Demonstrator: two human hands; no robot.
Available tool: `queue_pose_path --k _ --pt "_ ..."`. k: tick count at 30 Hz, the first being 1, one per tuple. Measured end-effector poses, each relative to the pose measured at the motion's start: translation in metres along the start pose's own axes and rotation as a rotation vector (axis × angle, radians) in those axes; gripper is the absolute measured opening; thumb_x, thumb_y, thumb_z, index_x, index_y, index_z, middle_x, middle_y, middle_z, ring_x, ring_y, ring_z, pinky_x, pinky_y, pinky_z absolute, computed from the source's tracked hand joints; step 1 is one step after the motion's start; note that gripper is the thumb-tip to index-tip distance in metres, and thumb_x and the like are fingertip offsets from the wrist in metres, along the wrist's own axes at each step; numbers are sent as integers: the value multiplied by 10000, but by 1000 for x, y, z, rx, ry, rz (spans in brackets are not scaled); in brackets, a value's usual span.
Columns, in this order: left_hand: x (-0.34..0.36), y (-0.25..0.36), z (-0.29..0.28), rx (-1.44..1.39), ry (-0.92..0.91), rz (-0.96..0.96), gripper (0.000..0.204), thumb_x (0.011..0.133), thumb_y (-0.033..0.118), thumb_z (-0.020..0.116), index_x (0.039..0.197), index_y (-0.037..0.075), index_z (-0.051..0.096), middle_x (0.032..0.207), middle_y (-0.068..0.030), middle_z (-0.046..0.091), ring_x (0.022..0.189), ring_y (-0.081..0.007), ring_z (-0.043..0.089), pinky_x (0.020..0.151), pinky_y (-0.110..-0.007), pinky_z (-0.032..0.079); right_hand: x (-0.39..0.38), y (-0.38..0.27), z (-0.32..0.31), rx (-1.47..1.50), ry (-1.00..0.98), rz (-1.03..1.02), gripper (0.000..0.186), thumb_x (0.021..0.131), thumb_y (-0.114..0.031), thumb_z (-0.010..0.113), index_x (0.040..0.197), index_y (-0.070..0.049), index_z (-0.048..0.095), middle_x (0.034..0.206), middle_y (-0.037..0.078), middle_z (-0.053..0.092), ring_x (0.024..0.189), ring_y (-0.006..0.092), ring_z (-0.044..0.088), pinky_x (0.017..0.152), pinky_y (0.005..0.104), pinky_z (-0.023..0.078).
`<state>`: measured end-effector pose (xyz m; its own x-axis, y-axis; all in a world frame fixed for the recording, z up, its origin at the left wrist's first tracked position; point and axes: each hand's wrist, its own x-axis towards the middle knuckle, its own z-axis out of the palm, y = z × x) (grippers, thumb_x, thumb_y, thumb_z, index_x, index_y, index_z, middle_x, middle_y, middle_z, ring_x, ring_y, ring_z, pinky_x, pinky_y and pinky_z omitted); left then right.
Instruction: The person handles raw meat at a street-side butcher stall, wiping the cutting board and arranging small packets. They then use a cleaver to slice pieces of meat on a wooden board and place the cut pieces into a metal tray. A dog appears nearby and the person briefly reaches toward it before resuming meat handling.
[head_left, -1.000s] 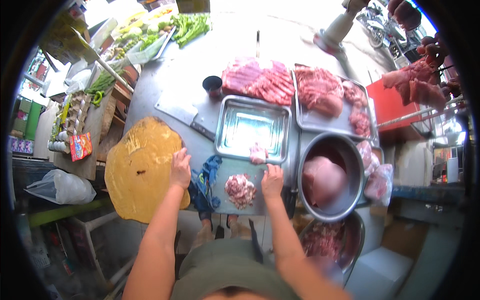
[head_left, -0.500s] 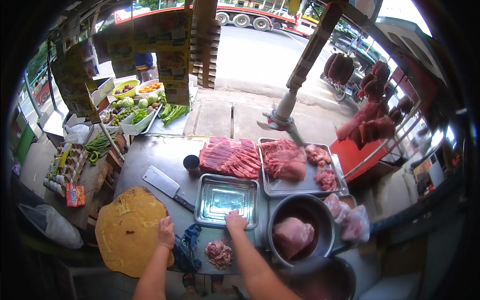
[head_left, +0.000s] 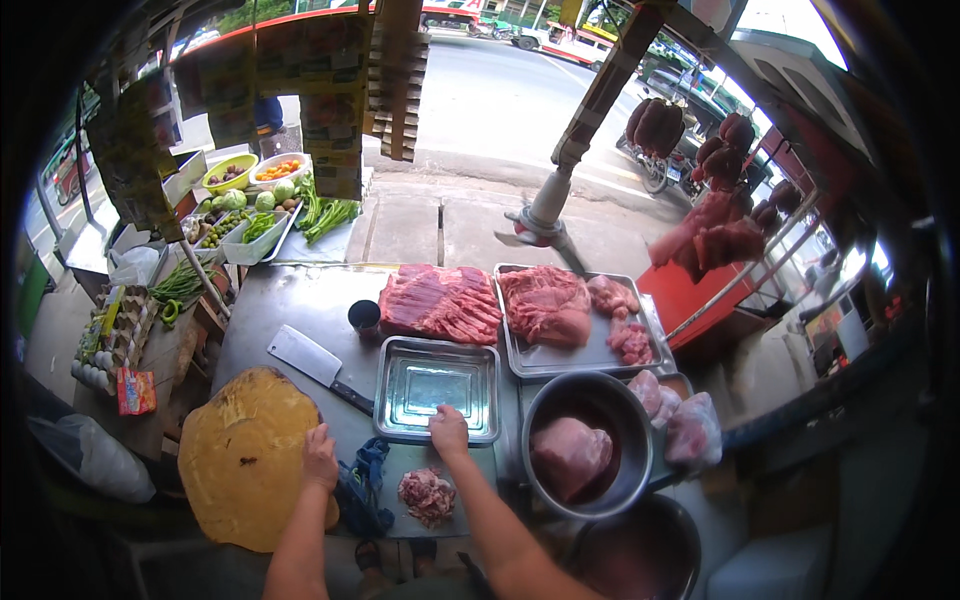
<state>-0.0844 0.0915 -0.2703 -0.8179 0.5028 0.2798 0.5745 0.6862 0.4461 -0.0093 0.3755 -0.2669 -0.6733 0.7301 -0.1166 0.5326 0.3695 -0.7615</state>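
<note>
My left hand (head_left: 320, 458) rests with bent fingers on the right edge of a thick round wooden chopping block (head_left: 235, 490). My right hand (head_left: 448, 430) is closed at the near rim of a rectangular metal tray (head_left: 388, 388), which holds no meat. Beyond the block lies a cleaver (head_left: 303, 354), its dark handle reaching toward the tray. Between my forearms, a crumpled blue cloth (head_left: 364, 488) lies beside a small heap of meat scraps (head_left: 427, 497). The undersides of my fingers are hidden.
A slab of ribbed red meat (head_left: 440, 303) and a dark cup (head_left: 365, 316) stand behind the tray. At right are a meat tray (head_left: 515, 363), a large pot (head_left: 640, 470) holding a meat chunk, and bagged meat (head_left: 694, 428). A fan (head_left: 545, 228) hangs overhead; vegetables sit far left.
The whole view has shifted slightly, so the table's things sit further left and higher. Both hands keep their places at the block and tray. The truck on the road has moved left.
</note>
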Motion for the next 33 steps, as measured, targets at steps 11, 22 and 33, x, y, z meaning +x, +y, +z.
queue_pose_path --k 11,22,33 --pt "2 22 -29 -467 -52 -42 470 727 52 681 1192 74 621 1288 -173 551 1228 -339 470 1061 -433 362 -114 -120 -1 -13 -155 -763 399 721 -2 641 1118 -37 639 911 109 686 832 320 595 770 417 455" --pt "-49 40 -88 -1290 -375 -489 226 954 206 573 1094 30 595 839 -47 646 697 -121 629 565 -249 508 -157 -156 -1 80 -144 -895 494 707 -7 656 1199 -16 601 1086 170 622 993 342 577 922 402 470" --pt "-14 -8 -78 -1494 -188 -765 250 1013 237 520 1166 46 566 956 -77 669 819 -240 697 744 -388 591 -162 32 -50 -263 -140 -358 295 814 -30 606 1102 -66 662 1038 170 595 969 367 607 849 445 503"
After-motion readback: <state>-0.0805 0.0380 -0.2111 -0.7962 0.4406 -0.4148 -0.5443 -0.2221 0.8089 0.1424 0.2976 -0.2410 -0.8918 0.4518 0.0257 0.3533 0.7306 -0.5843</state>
